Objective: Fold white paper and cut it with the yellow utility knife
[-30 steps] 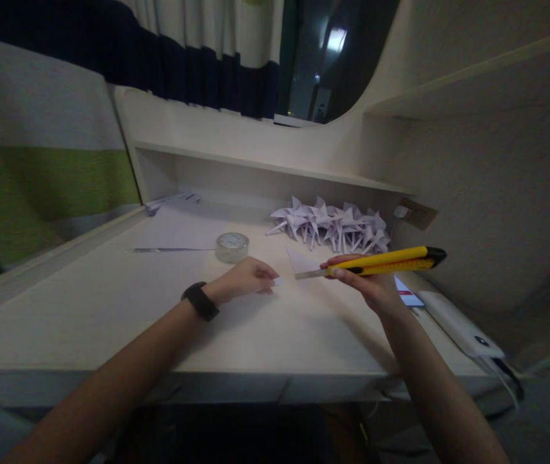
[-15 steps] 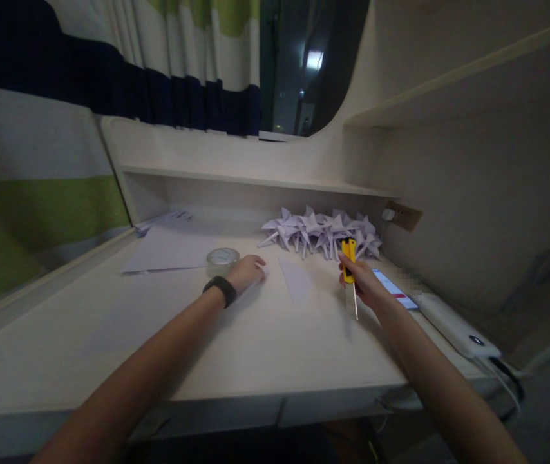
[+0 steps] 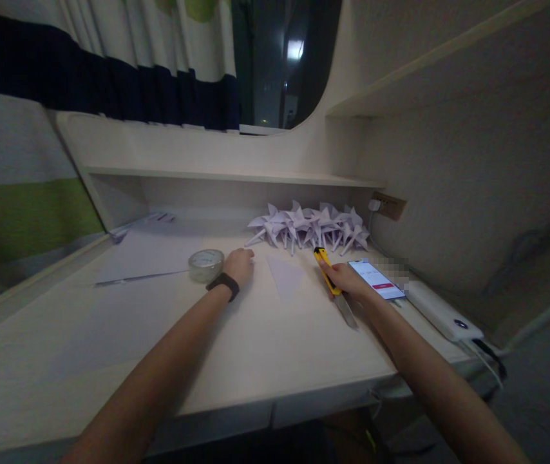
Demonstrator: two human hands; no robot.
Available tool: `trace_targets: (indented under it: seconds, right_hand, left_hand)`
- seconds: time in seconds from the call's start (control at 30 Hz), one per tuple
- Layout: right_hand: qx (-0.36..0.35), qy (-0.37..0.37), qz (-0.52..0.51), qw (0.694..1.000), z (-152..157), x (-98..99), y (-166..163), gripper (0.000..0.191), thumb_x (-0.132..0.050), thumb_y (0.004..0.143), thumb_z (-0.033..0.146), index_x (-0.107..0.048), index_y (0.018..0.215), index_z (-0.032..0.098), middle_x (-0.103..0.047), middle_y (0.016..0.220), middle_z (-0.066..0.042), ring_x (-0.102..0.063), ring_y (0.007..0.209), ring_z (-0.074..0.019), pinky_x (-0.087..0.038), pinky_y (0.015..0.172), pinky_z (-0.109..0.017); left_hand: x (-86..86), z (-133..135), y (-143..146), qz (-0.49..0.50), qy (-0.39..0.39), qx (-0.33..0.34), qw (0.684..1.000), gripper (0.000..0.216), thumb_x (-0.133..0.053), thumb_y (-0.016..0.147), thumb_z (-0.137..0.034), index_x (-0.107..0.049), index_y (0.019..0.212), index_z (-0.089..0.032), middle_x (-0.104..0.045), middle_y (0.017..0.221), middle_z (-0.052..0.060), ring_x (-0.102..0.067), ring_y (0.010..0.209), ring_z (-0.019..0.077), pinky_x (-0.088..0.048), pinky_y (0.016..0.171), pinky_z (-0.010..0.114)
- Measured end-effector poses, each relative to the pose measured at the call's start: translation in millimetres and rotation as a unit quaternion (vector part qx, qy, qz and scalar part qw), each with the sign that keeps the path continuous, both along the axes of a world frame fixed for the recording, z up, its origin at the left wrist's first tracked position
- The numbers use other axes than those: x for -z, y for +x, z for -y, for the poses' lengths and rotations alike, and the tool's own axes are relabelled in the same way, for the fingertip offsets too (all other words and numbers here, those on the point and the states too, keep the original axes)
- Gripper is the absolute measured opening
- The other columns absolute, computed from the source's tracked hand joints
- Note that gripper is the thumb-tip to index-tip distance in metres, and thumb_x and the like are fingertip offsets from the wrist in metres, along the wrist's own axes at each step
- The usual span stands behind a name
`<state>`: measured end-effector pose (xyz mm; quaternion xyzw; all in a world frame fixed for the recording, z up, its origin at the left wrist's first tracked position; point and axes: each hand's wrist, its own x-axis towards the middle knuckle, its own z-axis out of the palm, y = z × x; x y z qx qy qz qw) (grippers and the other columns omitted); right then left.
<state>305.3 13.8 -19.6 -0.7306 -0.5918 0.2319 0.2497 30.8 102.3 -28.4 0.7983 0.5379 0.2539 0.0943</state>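
Note:
My right hand (image 3: 345, 278) grips a yellow utility knife (image 3: 328, 270) above the desk. Its long blade (image 3: 346, 312) is slid out and points back toward me. On the desk just left of the knife lies a small triangular piece of white paper (image 3: 284, 276). My left hand (image 3: 239, 265), with a dark band on the wrist, rests palm down beside a roll of clear tape (image 3: 206, 265). Its fingers are loosely bent and partly hidden, and I see nothing held in them. Behind both hands lies a row of white paper pinwheels (image 3: 308, 225).
White paper sheets (image 3: 144, 251) lie on the left of the desk. A lit phone (image 3: 376, 279) and a white power strip or bank (image 3: 444, 312) with cables sit at the right. A shelf (image 3: 236, 175) runs along the back, below the window and curtain.
The view has shifted slightly right. The knife has tilted, so its blade now shows its flat side. My left hand has drawn its fingers in a little near the tape.

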Motion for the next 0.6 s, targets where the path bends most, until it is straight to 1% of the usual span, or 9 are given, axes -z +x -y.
trace_targets:
  seconds: [0.07, 0.1, 0.17, 0.2, 0.23, 0.27, 0.33, 0.47, 0.6]
  right_hand:
    - [0.014, 0.003, 0.049, 0.999, 0.2, -1.7, -0.8, 0.065, -0.03, 0.091, 0.064, -0.06, 0.064, 0.012, -0.063, 0.052, -0.01, -0.053, 0.044, -0.0144, -0.031, 0.041, -0.023]
    - [0.024, 0.006, 0.076, 0.997, -0.3, -2.2, -0.5, 0.066, -0.031, 0.091, 0.063, -0.062, 0.066, 0.011, -0.065, 0.057, -0.012, -0.056, 0.048, -0.0156, -0.032, 0.043, -0.024]
    - [0.036, 0.01, 0.124, 0.992, -2.0, -2.4, 1.0, 0.066, -0.032, 0.092, 0.062, -0.066, 0.071, 0.009, -0.068, 0.065, -0.014, -0.06, 0.054, -0.0177, -0.033, 0.046, -0.025]
    - [0.036, 0.009, 0.142, 0.989, -3.0, -2.1, 1.9, 0.066, -0.032, 0.092, 0.062, -0.067, 0.074, 0.009, -0.069, 0.069, -0.015, -0.062, 0.057, -0.0187, -0.033, 0.047, -0.025]
    - [0.031, 0.006, 0.154, 0.988, -4.0, -1.6, 2.8, 0.066, -0.032, 0.092, 0.062, -0.068, 0.076, 0.008, -0.069, 0.071, -0.016, -0.063, 0.06, -0.0194, -0.033, 0.048, -0.025]
    - [0.025, 0.003, 0.163, 0.986, -4.9, -0.9, 3.7, 0.066, -0.032, 0.092, 0.062, -0.069, 0.077, 0.008, -0.07, 0.073, -0.016, -0.064, 0.062, -0.02, -0.034, 0.049, -0.025]
    - [0.014, 0.003, 0.185, 0.983, -6.5, 1.4, 5.2, 0.065, -0.034, 0.091, 0.061, -0.07, 0.08, 0.009, -0.071, 0.078, -0.017, -0.065, 0.067, -0.0207, -0.035, 0.052, -0.025]
    - [0.011, 0.01, 0.225, 0.974, -9.6, 7.6, 7.1, 0.058, -0.039, 0.091, 0.057, -0.071, 0.087, 0.009, -0.072, 0.087, -0.019, -0.066, 0.079, -0.0232, -0.037, 0.058, -0.025]
    - [0.018, 0.011, 0.246, 0.969, -11.4, 12.4, 7.8, 0.057, -0.04, 0.089, 0.058, -0.071, 0.091, 0.01, -0.071, 0.092, -0.02, -0.066, 0.085, -0.0267, -0.04, 0.063, -0.027]
  left_hand:
    - [4.1, 10.6, 10.0, -0.018, 0.026, 0.019, 0.999, 0.024, -0.051, 0.082, -0.013, -0.067, 0.099, -0.013, -0.063, 0.113, 0.016, -0.051, 0.115, 0.0274, -0.034, 0.1, 0.036]
    - [6.5, 17.8, 15.9, -0.027, 0.033, 0.036, 0.998, 0.023, -0.05, 0.084, -0.016, -0.067, 0.098, -0.014, -0.063, 0.112, 0.016, -0.051, 0.114, 0.0272, -0.034, 0.1, 0.036]
    - [11.0, 35.4, 27.7, -0.051, 0.037, 0.086, 0.994, 0.022, -0.049, 0.088, -0.025, -0.068, 0.09, -0.015, -0.066, 0.101, 0.014, -0.057, 0.103, 0.0258, -0.039, 0.095, 0.034]
    - [12.8, 45.1, 32.8, -0.08, 0.051, 0.132, 0.987, 0.026, -0.047, 0.09, -0.03, -0.068, 0.089, -0.014, -0.066, 0.098, 0.014, -0.059, 0.099, 0.026, -0.04, 0.092, 0.035]
    - [14.0, 54.8, 37.1, -0.104, 0.067, 0.174, 0.977, 0.029, -0.046, 0.091, -0.034, -0.068, 0.09, -0.015, -0.066, 0.097, 0.014, -0.059, 0.097, 0.0265, -0.041, 0.091, 0.036]
    - [14.7, 64.0, 40.2, -0.123, 0.081, 0.2, 0.969, 0.031, -0.047, 0.091, -0.038, -0.067, 0.091, -0.014, -0.066, 0.099, 0.015, -0.059, 0.098, 0.0277, -0.042, 0.089, 0.037]
    - [14.3, 78.6, 42.8, -0.145, 0.092, 0.219, 0.96, 0.035, -0.046, 0.091, -0.042, -0.066, 0.094, -0.013, -0.065, 0.104, 0.017, -0.059, 0.1, 0.0295, -0.044, 0.087, 0.039]
    - [11.8, 88.2, 32.7, -0.164, 0.071, 0.239, 0.954, 0.031, -0.046, 0.093, -0.037, -0.065, 0.097, -0.013, -0.065, 0.107, 0.016, -0.058, 0.105, 0.0286, -0.045, 0.089, 0.038]
    - [10.4, 85.8, 2.6, -0.166, 0.036, 0.321, 0.932, 0.025, -0.045, 0.093, -0.022, -0.062, 0.11, -0.015, -0.061, 0.122, 0.014, -0.054, 0.115, 0.0259, -0.04, 0.097, 0.037]
